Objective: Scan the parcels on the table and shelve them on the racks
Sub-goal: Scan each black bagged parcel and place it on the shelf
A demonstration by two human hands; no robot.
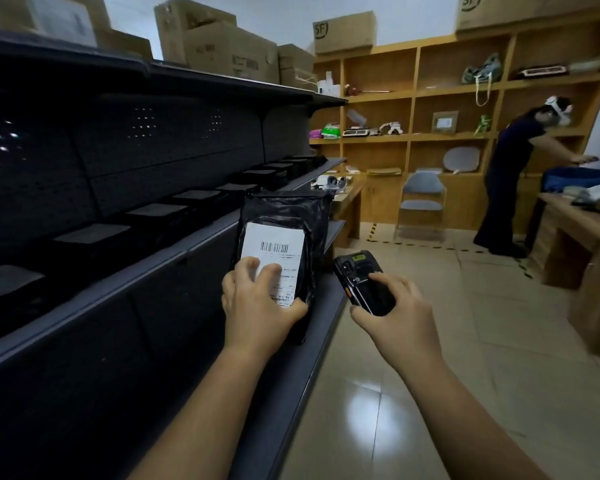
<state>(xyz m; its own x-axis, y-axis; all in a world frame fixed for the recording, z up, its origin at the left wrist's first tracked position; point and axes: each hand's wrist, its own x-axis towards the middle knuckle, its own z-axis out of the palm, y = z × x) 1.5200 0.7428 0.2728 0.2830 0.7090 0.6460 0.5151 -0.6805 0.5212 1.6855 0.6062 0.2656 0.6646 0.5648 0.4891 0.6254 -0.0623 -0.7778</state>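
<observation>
Left hand [257, 299] is gripping black parcel [284, 216] upright, fingers over label [272, 251] | right hand [395, 313] is gripping scanner [361, 275], just right of parcel | rack [174, 251] is lying left of both grips

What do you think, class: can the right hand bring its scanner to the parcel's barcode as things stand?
Probably yes. The left hand grips the parcel with fingers low on the label, leaving the barcode uncovered, and the right hand holds the scanner just beside it with nothing between.
</observation>
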